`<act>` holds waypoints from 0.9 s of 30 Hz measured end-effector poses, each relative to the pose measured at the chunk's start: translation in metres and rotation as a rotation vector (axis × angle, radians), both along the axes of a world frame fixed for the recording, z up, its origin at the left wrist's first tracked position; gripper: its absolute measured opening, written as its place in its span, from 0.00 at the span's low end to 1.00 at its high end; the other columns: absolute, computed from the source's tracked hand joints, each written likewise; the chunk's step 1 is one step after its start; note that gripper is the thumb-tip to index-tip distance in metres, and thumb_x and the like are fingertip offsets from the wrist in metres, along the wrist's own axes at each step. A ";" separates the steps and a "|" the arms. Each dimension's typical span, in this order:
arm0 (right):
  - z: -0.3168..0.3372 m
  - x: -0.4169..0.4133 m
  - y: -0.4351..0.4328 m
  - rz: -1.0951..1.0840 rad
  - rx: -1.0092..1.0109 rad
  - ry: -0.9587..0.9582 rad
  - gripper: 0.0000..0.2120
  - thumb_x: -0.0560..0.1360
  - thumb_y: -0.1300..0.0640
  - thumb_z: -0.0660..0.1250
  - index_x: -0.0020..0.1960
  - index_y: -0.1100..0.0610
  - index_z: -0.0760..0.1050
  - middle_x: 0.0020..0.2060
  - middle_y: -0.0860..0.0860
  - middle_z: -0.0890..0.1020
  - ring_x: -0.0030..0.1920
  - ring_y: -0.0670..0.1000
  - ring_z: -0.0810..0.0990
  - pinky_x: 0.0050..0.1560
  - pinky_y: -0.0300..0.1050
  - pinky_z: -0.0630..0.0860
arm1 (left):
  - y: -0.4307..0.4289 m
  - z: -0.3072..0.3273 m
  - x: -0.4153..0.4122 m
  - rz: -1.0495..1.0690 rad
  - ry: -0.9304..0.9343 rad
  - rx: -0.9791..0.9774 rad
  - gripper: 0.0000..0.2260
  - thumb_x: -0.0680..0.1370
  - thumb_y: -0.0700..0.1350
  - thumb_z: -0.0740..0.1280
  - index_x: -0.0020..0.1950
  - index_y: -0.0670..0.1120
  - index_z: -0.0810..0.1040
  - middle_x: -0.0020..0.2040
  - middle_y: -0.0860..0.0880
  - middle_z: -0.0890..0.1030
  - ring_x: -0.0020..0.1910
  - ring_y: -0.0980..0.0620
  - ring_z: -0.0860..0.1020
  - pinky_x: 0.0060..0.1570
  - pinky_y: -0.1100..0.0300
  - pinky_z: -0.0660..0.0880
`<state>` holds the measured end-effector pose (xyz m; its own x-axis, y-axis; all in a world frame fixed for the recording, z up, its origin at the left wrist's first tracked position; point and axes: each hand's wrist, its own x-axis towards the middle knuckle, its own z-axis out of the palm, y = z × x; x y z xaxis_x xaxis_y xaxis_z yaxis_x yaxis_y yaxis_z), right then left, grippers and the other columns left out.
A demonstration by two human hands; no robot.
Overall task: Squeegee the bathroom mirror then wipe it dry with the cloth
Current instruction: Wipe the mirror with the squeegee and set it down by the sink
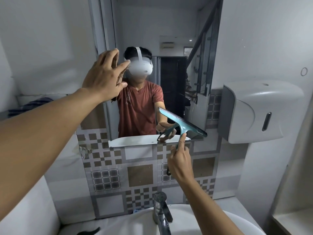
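Nearest the camera, a chrome faucet [161,212] rises over the white washbasin [233,223] at the bottom edge. Beyond it, the right hand [180,164] holds the teal squeegee [182,124] by its handle, fingers clamped around the shaft with the index finger extended up toward the head. The blade bar sits tilted, left end high and right end low, against the lower right part of the bathroom mirror [169,31].

The left hand [105,77] is raised at the mirror's left edge, fingers spread apart and holding nothing; whether the fingertips actually touch the glass cannot be confirmed from this angle.

A dark striped fabric [29,106], possibly the drying cloth, lies on the ledge at far left, well apart from both hands. A white wall dispenser [257,112] hangs just right of the mirror.

Handling notes:
- Squeegee: judged light and rigid, with a flexible rubber edge. Hold at the handle, not the blade bar, so pressure spreads evenly along the edge.
- A wet plastic handle is likely slippery; a full wrap of the fingers is advisable.
- Mirror: fragile and unframed at the bottom edge; apply moderate, even pressure only.
- Cloth: soft and limp; gather it into a pad before wiping.

The squeegee stage appears to be in progress; the drying stage is not yet begun.
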<state>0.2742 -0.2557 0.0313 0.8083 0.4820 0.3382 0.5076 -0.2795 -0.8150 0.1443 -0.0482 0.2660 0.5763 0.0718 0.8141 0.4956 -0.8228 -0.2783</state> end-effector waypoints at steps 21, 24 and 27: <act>0.020 -0.080 0.084 0.123 0.427 0.354 0.34 0.86 0.52 0.52 0.81 0.50 0.32 0.34 0.50 0.75 0.34 0.46 0.76 0.33 0.37 0.74 | 0.014 0.013 -0.005 0.021 0.013 0.049 0.29 0.77 0.48 0.72 0.77 0.48 0.68 0.76 0.41 0.65 0.74 0.40 0.62 0.66 0.42 0.73; 0.020 -0.086 0.090 0.128 0.467 0.371 0.34 0.86 0.52 0.53 0.81 0.48 0.32 0.36 0.50 0.76 0.36 0.46 0.78 0.35 0.36 0.75 | 0.018 0.014 -0.005 0.028 0.019 0.071 0.30 0.76 0.50 0.73 0.76 0.47 0.68 0.75 0.41 0.65 0.74 0.39 0.63 0.68 0.43 0.72; 0.023 -0.094 0.091 0.137 0.489 0.358 0.34 0.86 0.53 0.54 0.81 0.49 0.33 0.41 0.40 0.72 0.40 0.45 0.78 0.33 0.30 0.75 | 0.019 0.014 -0.006 0.025 0.020 0.069 0.30 0.76 0.51 0.73 0.76 0.47 0.68 0.75 0.41 0.65 0.74 0.39 0.62 0.65 0.41 0.74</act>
